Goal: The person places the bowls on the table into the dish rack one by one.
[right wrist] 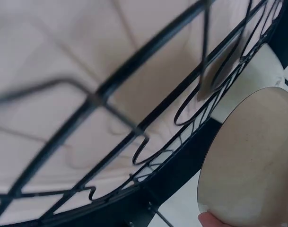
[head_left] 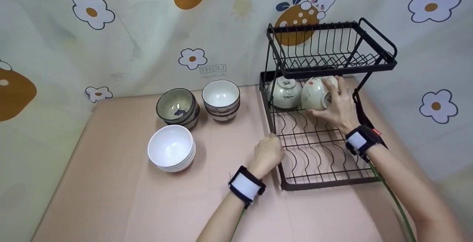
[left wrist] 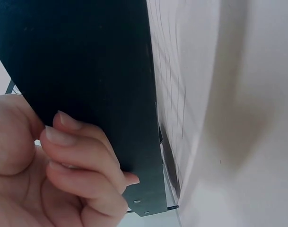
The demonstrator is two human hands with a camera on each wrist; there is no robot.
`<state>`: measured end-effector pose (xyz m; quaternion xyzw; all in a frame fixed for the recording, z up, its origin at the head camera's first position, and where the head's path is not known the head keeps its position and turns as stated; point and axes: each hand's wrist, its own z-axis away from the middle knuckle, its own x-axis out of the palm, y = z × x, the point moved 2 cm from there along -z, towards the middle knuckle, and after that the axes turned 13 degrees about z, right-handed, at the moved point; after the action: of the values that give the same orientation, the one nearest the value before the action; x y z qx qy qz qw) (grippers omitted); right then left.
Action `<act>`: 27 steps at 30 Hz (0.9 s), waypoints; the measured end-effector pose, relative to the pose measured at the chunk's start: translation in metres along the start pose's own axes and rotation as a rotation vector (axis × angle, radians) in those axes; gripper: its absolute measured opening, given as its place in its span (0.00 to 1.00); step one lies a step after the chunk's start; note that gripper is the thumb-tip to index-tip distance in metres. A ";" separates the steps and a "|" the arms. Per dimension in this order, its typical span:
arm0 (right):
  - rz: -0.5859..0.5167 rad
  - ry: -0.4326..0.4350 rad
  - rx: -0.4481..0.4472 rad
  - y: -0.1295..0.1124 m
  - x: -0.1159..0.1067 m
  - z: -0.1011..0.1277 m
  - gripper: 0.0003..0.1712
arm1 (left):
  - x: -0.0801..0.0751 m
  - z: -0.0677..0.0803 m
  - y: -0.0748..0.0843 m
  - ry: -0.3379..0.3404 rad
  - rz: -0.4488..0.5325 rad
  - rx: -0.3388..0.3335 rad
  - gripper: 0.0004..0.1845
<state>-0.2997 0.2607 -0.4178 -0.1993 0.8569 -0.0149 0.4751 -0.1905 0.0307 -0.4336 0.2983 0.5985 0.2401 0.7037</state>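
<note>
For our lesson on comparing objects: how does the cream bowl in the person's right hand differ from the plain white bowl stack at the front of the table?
The cream patterned bowl lies tipped on its side in the black wire rack's lower tier; the plain white bowl stack sits upright on the pink table. The right hand holds the cream bowl; nothing touches the stack. One is single, the other stacked. Both look like round glazed bowls.

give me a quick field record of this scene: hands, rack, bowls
left hand: left hand grips the left edge of the dish rack, fingers curled over the black frame
right hand: right hand holds a cream bowl on its side on the lower tier
lower tier: second bowl on its side, left of the held one
upper tier: upper tier, no dishes visible
table: pink table with white bowl stack, speckled bowl stack, white-lined bowl stack
backdrop: flower and rabbit print curtain
</note>
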 end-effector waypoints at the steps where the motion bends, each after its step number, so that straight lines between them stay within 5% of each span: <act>1: 0.007 -0.015 0.004 0.000 0.000 -0.001 0.58 | 0.000 0.000 0.000 0.001 -0.008 0.002 0.14; 9: 0.028 -0.130 0.088 0.005 0.006 -0.013 0.57 | 0.001 -0.002 0.000 -0.002 -0.010 -0.005 0.15; 15: 0.046 -0.121 0.113 0.016 0.015 -0.021 0.59 | 0.003 -0.002 0.000 -0.008 -0.014 -0.017 0.21; 27: 0.101 -0.084 0.096 0.024 0.024 -0.031 0.58 | 0.002 -0.003 0.001 -0.012 -0.011 -0.026 0.19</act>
<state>-0.3443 0.2696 -0.4251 -0.1332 0.8435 -0.0239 0.5197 -0.1932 0.0331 -0.4351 0.2873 0.5926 0.2423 0.7124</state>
